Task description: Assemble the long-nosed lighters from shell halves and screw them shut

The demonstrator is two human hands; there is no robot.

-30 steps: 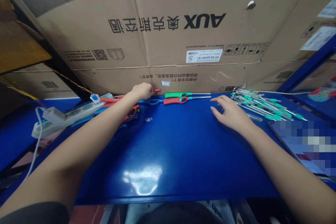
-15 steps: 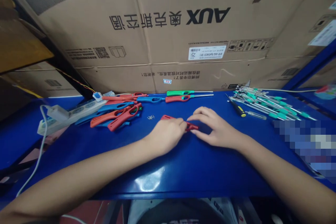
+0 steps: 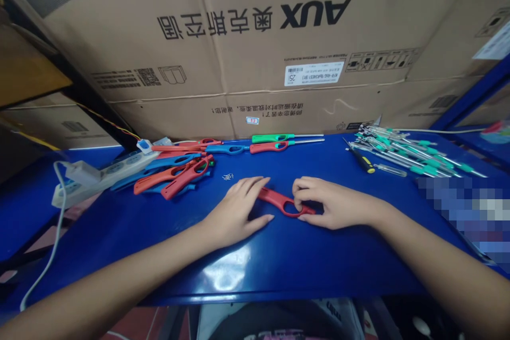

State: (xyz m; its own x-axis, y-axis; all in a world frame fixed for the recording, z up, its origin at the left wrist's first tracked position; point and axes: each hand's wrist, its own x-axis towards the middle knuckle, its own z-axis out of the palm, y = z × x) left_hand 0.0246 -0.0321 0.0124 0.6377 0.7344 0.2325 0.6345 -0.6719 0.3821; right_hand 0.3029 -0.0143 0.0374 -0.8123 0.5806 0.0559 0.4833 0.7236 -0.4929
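Note:
A red lighter handle (image 3: 279, 202) with a finger loop lies at a slant on the blue table, without a metal tube. My right hand (image 3: 330, 203) grips its right end, fingertips at the loop and thumb below the tip. Over its left end reaches my left hand (image 3: 235, 211), thumb and fingers spread apart; whether the fingertips touch it I cannot tell. Behind, a green lighter (image 3: 271, 138) and a red lighter (image 3: 269, 147), both with metal tubes, lie side by side, close to a blue handle (image 3: 227, 149).
Left, several red, orange and blue handles (image 3: 187, 178) are piled against a white power strip (image 3: 115, 170). To the right lie a heap of metal tubes with green parts (image 3: 414, 151) and a black-yellow screwdriver (image 3: 360, 159). A cardboard box (image 3: 247, 69) walls the back.
My left hand has let go of the red handle, opened and shifted left. My right hand has closed on its right end, and the handle now lies slightly lower and to the right.

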